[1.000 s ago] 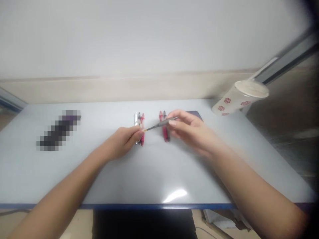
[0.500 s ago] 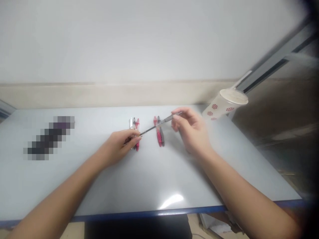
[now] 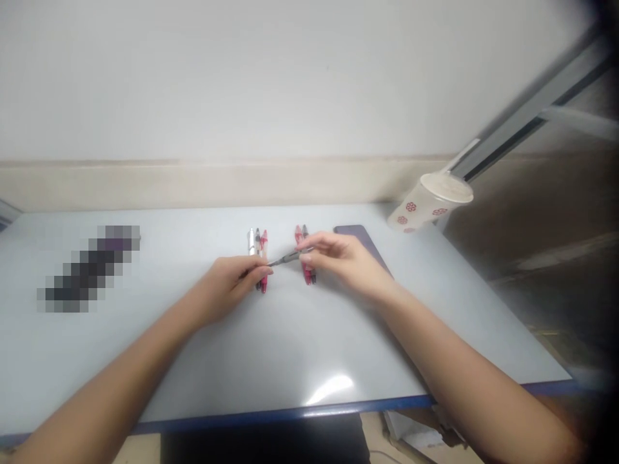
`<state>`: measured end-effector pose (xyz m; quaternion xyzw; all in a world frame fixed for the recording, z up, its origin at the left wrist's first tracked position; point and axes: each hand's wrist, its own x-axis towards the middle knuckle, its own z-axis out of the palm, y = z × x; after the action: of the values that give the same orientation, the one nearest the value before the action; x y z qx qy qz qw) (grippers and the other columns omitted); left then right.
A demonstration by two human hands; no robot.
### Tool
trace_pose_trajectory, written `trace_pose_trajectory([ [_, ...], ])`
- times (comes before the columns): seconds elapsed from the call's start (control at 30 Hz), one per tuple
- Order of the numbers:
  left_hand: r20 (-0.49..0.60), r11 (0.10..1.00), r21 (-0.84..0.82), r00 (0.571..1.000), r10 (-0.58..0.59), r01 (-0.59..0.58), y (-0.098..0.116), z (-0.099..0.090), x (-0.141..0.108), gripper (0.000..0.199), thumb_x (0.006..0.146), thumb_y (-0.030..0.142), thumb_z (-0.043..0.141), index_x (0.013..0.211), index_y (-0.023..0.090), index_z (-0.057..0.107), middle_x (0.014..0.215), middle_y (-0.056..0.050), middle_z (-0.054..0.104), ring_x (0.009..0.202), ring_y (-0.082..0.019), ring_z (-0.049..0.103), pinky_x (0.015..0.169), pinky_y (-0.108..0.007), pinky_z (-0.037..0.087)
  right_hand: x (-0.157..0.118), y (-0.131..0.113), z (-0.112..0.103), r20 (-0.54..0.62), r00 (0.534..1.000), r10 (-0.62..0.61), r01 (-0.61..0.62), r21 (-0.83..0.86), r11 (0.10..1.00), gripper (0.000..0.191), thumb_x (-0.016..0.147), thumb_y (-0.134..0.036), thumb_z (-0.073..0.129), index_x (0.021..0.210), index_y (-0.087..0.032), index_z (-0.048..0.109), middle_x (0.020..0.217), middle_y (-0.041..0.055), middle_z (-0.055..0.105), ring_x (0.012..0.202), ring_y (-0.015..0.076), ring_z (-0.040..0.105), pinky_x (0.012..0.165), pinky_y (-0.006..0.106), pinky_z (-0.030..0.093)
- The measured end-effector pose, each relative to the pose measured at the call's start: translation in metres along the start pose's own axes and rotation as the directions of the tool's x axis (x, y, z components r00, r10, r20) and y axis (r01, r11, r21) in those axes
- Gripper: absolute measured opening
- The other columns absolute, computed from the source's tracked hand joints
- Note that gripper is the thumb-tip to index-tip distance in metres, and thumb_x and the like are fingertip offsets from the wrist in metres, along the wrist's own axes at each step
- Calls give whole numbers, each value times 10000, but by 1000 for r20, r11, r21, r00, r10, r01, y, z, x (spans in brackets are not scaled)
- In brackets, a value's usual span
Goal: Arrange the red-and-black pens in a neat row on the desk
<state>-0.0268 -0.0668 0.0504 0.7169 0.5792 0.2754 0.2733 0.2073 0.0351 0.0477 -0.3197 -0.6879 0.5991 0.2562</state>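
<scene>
Between my hands, above the table, is a slim dark pen piece [image 3: 276,262], pinched at its left end by my left hand [image 3: 238,278]. My right hand [image 3: 333,255] pinches a grey pen barrel [image 3: 291,256] that meets this piece. Under my left fingers lie a silver pen [image 3: 251,240], a black pen [image 3: 258,239] and a red pen [image 3: 264,241] side by side. Another red pen [image 3: 298,233] and black pen [image 3: 305,231] rest partly behind my right fingertips.
A dark purple flat object [image 3: 363,238] lies behind my right hand. A white cup [image 3: 428,203] with red patterns stands at the back right of the table [image 3: 232,361]. Something pixelated [image 3: 89,270] lies at the left.
My right hand has moved left and down toward my left hand with the grey barrel, and less of the dark piece shows. The purple flat object has come into view.
</scene>
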Motion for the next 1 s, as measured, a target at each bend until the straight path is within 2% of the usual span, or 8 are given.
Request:
trace_pose_trajectory([
  [0.13,-18,999,41,999,30,-30,-3,0,0,322,1012,354,498,772,202,649,662,21,616,601,-136,531,620,-258,426,-4,-3,3,22,999,-36,39,-177,983,318,948,-479,680,906,-164,700,758,24,664,700,137,599,679,278,448],
  [0.27,-71,991,83,991,112,-106,-10,1,0,246,1010,358,549,901,217,718,826,-21,729,714,-165,630,693,-279,482,-9,-6,7,-1,1000,4,-4,-380,925,628,1045,-609,431,616,-164,545,572,-2,518,576,112,491,625,270,380],
  [0.47,-139,970,187,973,185,-158,-20,4,-2,238,1031,340,548,963,226,746,835,-35,724,744,-181,643,706,-302,480,-11,-8,7,59,993,-106,120,-373,920,260,952,-432,674,1087,-212,643,816,-8,658,714,135,568,669,252,410],
  [0.53,-144,964,200,968,206,-176,-23,5,-2,242,1037,336,544,976,227,751,838,-38,726,743,-182,643,704,-305,480,-11,-7,8,57,993,-106,120,-365,923,270,1002,-438,598,927,-185,653,789,7,662,710,132,575,704,263,420],
  [0.6,-147,958,200,960,239,-208,-23,5,-1,230,1037,334,553,1003,226,754,838,-36,729,750,-182,644,708,-303,482,-10,-6,10,54,997,-61,76,-364,928,471,1055,-503,480,754,-166,617,699,12,634,678,129,570,718,272,421],
  [0.77,-145,950,216,955,259,-225,-22,4,-2,235,1041,347,553,1017,235,758,844,-32,741,766,-184,643,713,-299,479,-10,-2,10,39,992,-118,124,-343,931,302,976,-476,647,1067,-188,646,793,-13,660,712,127,573,677,248,404],
  [0.9,-140,945,217,951,277,-244,-21,4,-3,241,1044,358,553,1047,233,759,849,-40,737,757,-183,637,710,-300,477,-12,-4,10,18,996,-92,92,-415,905,483,1072,-508,438,773,-169,609,632,-11,558,614,118,507,651,264,371],
  [1.0,-152,928,264,938,310,-264,-21,5,-4,236,1048,339,548,1039,226,755,826,-34,725,742,-179,622,710,-304,468,-13,-5,11,30,995,-96,100,-417,903,340,1022,-508,562,957,-183,638,698,-22,594,635,121,515,639,254,365],
])
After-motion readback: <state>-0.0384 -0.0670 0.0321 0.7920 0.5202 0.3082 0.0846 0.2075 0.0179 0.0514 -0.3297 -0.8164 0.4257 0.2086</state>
